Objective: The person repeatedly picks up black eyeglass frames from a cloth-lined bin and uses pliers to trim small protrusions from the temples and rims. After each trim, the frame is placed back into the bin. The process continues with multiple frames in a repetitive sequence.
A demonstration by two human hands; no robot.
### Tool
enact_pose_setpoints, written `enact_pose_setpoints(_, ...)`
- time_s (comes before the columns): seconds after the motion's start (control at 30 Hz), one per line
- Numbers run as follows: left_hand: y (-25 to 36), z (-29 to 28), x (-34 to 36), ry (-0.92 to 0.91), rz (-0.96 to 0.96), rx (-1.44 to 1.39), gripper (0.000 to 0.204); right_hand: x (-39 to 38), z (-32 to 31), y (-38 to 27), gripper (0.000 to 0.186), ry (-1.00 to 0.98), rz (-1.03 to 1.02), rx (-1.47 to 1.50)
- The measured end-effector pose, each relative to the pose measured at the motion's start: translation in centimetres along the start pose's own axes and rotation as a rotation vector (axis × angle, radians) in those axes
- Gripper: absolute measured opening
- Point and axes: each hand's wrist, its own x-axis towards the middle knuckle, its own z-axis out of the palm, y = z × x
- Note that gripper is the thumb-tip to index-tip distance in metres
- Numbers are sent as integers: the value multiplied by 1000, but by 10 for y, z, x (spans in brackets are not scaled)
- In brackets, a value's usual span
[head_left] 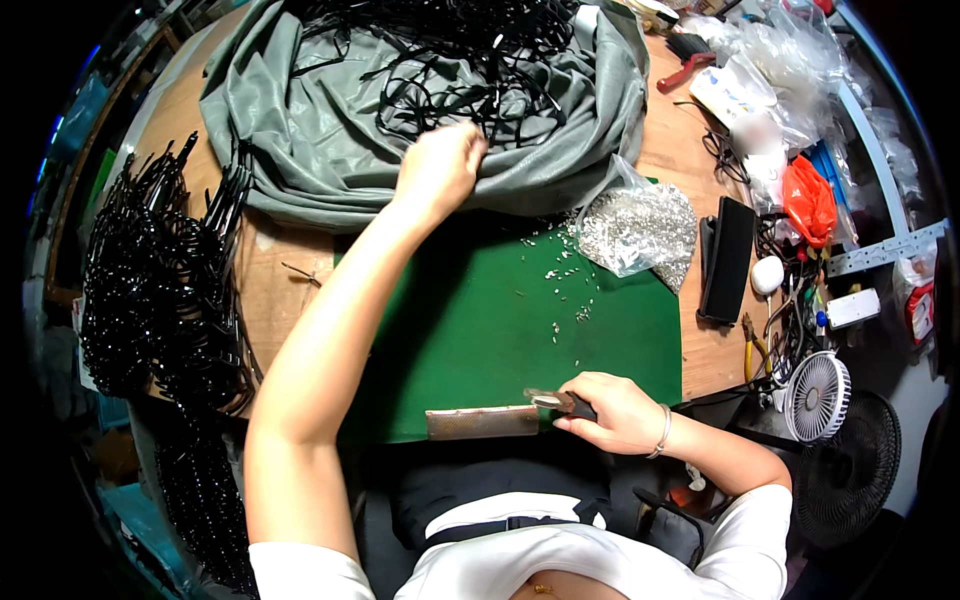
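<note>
My left hand [440, 170] reaches far out over the front folds of a grey-green cloth [300, 150]. Its fingers are curled closed and slightly blurred beside a tangle of thin black straps [480, 90] lying on that cloth. Whatever may be in those fingers is too small to make out. Near the front edge of a green mat [500, 320], my right hand [615, 412] is closed around pliers [550, 399], their metal jaws pointing left. Just below and left of the jaws, a flat brownish metal strip [482, 422] lies along the mat's edge.
A clear bag of small silvery pieces [635, 228] rests at the mat's upper right, with loose pieces [565, 275] scattered beside it. Bundles of shiny black straps [160, 290] hang over the left edge. At right are a black case [727, 260], yellow-handled pliers [752, 348] and a white fan [818, 397].
</note>
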Motion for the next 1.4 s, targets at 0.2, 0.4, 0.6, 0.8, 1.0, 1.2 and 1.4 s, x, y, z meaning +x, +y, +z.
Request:
enact_pose_setpoints(0.2,67,-105,-50,-38,-223,-1089,32,-18,-13,11,18,154,51,32)
enact_pose_setpoints(0.4,129,-115,-159,126,-539,-1243,45,-4,-11,32,14,226,173,-236)
enact_pose_setpoints(0.6,129,-65,-228,-27,-611,-1227,70,6,6,30,15,306,218,-302)
enact_pose_setpoints(0.8,125,-53,-231,115,-514,-1204,84,4,0,27,15,238,294,-159)
enact_pose_setpoints(1.0,116,-44,-226,-15,-303,-1245,100,7,9,28,17,259,192,-345)
enact_pose_setpoints(1.2,117,-42,-223,-55,-235,-1271,93,4,11,27,17,270,152,-431)
enact_pose_setpoints(1.4,127,-31,-214,-4,-235,-995,90,-3,-16,-27,15,166,330,279)
